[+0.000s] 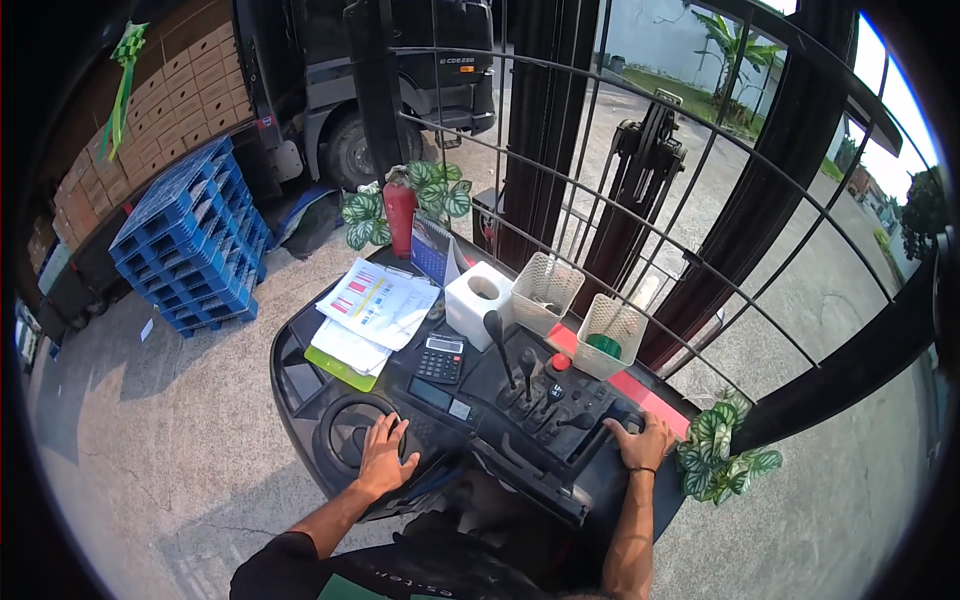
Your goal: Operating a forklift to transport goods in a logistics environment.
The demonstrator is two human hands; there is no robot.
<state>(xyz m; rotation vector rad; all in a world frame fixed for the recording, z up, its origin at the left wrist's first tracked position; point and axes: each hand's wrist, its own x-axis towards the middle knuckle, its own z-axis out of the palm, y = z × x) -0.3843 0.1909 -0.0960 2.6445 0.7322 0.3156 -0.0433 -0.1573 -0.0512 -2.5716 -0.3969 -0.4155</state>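
Note:
My left hand (382, 460) lies over the right side of a black steering wheel (330, 437), fingers stretched and thumb spread. At the right end of the black console (585, 470), my right hand (645, 445) rests beside a dark raised grip, thumb held apart from the fingers; its fingertips are partly hidden. Between the hands stand several black control levers (528, 365) and a red button (560, 362). A calculator (441, 358) sits ahead of the wheel, next to printed papers (378, 303) on a green clipboard (335, 370).
A white tissue box (480, 300), two woven baskets (547, 290), a desk calendar (435, 250) and a red fire extinguisher (400, 215) line the console's far side. Beyond the metal bars (640, 215) stands a forklift mast. Blue pallets (190, 240) are stacked left, by a truck (400, 90) with cartons.

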